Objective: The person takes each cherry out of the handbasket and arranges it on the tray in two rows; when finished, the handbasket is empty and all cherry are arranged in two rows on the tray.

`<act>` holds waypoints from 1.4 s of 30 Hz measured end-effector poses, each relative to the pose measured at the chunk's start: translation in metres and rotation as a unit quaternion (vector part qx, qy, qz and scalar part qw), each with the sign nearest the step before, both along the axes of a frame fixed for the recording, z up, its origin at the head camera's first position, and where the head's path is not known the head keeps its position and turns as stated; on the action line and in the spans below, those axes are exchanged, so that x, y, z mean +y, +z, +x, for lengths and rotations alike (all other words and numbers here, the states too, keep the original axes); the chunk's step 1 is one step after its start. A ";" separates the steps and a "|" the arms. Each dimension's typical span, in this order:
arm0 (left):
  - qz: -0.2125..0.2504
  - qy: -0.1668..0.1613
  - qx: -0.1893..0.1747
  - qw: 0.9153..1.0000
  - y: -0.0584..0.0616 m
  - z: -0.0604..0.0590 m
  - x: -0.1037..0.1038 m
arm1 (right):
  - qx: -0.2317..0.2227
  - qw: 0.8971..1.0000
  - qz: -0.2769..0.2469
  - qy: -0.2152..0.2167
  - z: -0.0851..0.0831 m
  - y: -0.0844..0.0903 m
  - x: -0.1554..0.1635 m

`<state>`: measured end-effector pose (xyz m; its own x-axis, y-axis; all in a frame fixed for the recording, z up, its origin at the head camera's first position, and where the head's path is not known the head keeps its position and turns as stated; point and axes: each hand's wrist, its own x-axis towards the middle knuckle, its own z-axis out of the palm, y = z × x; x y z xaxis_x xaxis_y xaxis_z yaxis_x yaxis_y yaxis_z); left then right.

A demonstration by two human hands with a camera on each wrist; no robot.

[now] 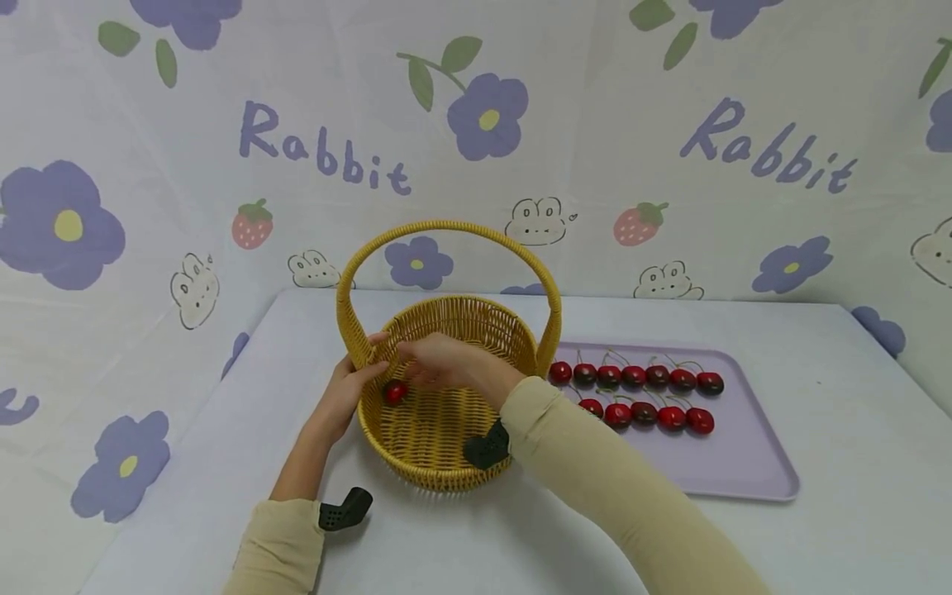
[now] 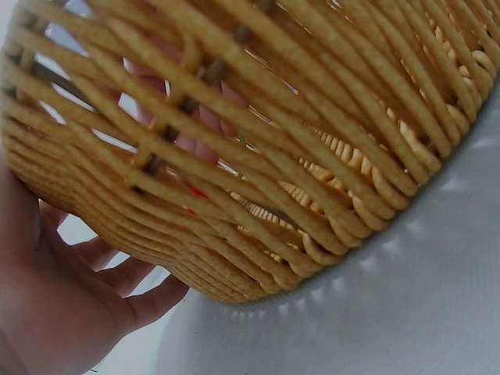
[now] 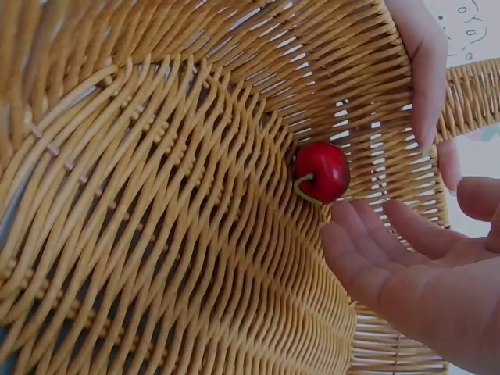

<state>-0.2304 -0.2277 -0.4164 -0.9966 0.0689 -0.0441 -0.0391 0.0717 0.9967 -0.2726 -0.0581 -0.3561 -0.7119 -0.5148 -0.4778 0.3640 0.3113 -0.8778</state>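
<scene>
A yellow wicker basket [image 1: 424, 475] with a tall arched handle stands on the table. Inside it, against the left wall, sits one red cherry [image 3: 323, 172] with a green stem. My right hand [image 3: 422, 273] reaches into the basket, fingers extended and apart, fingertips right beside the cherry and nothing in the palm. At the basket's left side, my left hand [image 1: 348, 392] grips the rim near the foot of the handle. In the left wrist view the left fingers [image 2: 160, 301] lie along the outside of the woven wall.
To the basket's right lies a light purple tray [image 1: 744, 471] with two rows of dark red cherries [image 1: 632, 376], their stems mostly pointing back. A white printed cloth [image 1: 580, 99] hangs behind the table. Dark wrist mounts [image 1: 345, 508] stick out from both sleeves.
</scene>
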 end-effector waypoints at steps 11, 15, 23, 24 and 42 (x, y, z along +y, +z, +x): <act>0.003 -0.003 0.016 1.000 -0.003 -0.001 -0.001 | -0.038 0.999 0.032 0.021 0.002 -0.006 -0.010; 0.003 -0.004 0.013 1.000 -0.003 0.000 -0.001 | -0.056 0.997 0.040 0.037 0.003 -0.006 -0.010; 0.005 -0.003 0.013 1.000 -0.002 0.001 -0.001 | -0.039 0.993 0.059 0.092 0.010 -0.003 -0.015; 0.005 -0.003 0.012 1.000 -0.002 0.001 -0.001 | -0.029 0.993 0.065 0.097 0.011 -0.002 -0.016; 0.003 -0.006 0.020 1.000 -0.003 0.000 0.000 | -0.030 0.968 0.162 0.188 0.018 0.005 -0.015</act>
